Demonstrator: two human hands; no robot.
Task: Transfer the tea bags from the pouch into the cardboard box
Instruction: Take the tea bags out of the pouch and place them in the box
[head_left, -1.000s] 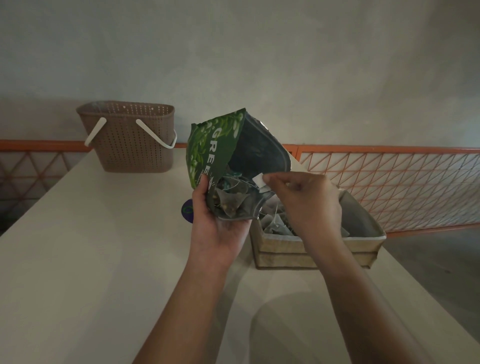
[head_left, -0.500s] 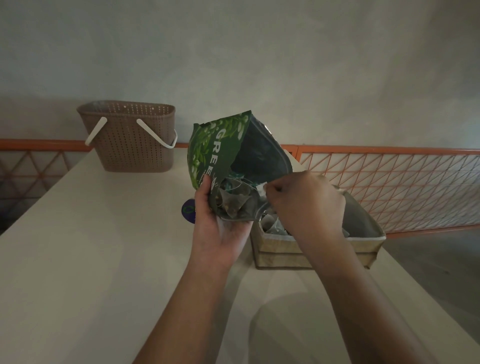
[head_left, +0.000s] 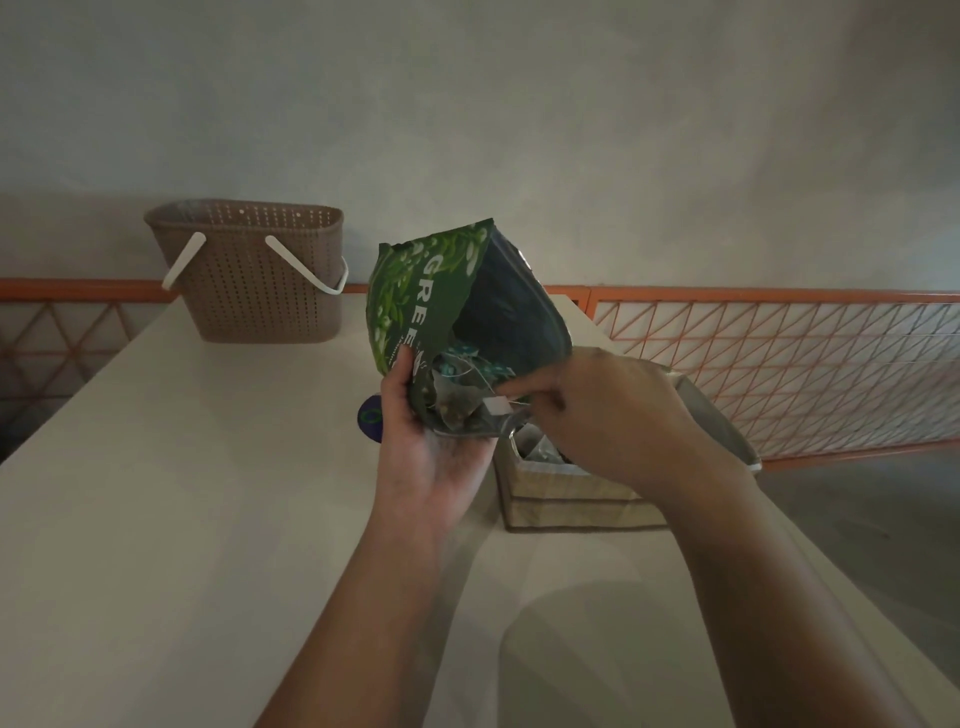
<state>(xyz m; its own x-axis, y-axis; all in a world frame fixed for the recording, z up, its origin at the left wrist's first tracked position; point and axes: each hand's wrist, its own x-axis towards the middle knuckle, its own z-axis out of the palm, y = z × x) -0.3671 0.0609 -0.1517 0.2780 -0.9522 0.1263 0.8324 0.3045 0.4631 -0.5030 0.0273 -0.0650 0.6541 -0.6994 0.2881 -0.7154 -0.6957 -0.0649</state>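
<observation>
Midway-ish: some tea bags (head_left: 540, 449) already in cardboard box (head_left: 566, 493); left hand (head_left: 431, 447) grips green pouch (head_left: 467, 317), right hand (head_left: 597, 410) pinching another tea bag (head_left: 457, 402), plenty left.

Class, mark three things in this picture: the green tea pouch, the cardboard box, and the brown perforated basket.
green tea pouch (head_left: 415, 291): head view, on its printed green front panel.
cardboard box (head_left: 571, 499): head view, on its near outer wall.
brown perforated basket (head_left: 254, 291): head view, on its front wall between the white handles.
</observation>
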